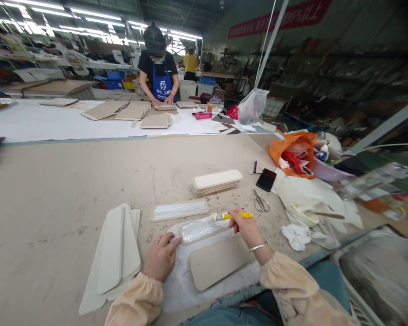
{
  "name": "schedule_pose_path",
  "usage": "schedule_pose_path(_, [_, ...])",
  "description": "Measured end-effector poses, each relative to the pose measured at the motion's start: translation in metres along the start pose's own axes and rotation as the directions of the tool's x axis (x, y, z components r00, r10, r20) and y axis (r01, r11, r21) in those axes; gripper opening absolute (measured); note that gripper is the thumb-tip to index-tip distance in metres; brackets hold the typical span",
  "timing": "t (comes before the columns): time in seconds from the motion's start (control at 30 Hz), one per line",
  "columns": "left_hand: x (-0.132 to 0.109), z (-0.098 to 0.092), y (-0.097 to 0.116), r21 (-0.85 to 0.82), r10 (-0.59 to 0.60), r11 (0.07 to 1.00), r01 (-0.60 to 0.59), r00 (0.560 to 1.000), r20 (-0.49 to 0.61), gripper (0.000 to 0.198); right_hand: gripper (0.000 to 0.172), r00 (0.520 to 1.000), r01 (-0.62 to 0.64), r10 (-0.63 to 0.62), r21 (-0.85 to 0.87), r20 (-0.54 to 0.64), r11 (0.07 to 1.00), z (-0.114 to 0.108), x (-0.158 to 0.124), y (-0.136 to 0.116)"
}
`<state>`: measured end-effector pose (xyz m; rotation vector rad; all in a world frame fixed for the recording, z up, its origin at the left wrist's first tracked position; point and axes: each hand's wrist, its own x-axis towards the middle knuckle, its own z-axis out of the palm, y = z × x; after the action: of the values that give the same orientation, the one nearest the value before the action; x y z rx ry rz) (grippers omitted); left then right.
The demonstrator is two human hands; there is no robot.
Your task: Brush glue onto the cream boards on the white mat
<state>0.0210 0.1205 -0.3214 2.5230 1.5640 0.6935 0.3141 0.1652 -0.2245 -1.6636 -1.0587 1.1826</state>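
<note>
My right hand (245, 230) is closed round the yellow handle of a paintbrush (236, 216). Its bristles rest near the far right end of a long rounded panel (199, 230) coated in wet, glossy white. At that panel's left end my left hand (161, 256) lies with fingers stretched out, the index fingertip at its edge. Beyond it is another panel with white streaks (179, 210). A larger beige board (221, 261) with rounded corners lies nearer me, on a white sheet (180, 290).
Pale rounded panels (110, 253) are piled left; a neat stack (217, 180) stands farther back. Scissors (260, 201), a phone (266, 179), crumpled tissue (296, 237) and a plastic-lined container with a stick (302, 199) lie right. A co-worker (159, 72) handles boards at the opposite table.
</note>
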Motion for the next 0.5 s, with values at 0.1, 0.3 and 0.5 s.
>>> schedule_pose_path(0.1, [0.001,-0.001,0.000,0.015,0.014,1.000,-0.013,1.000,-0.014,0.039,0.024,0.999,-0.038,0.038,0.039,0.019,0.998,0.010,0.005,0.004])
schedule_pose_path(0.3, [0.001,0.001,-0.002,0.027,0.022,0.999,-0.022,1.000,0.000,0.039,0.019,0.992,-0.109,0.105,0.056,0.065,0.992,0.033,0.009,0.011])
schedule_pose_path(0.5, [0.000,0.001,-0.002,0.023,0.008,1.000,-0.008,1.000,0.010,0.039,0.017,0.991,-0.133,0.133,0.023,0.011,0.991,0.010,0.005,0.014])
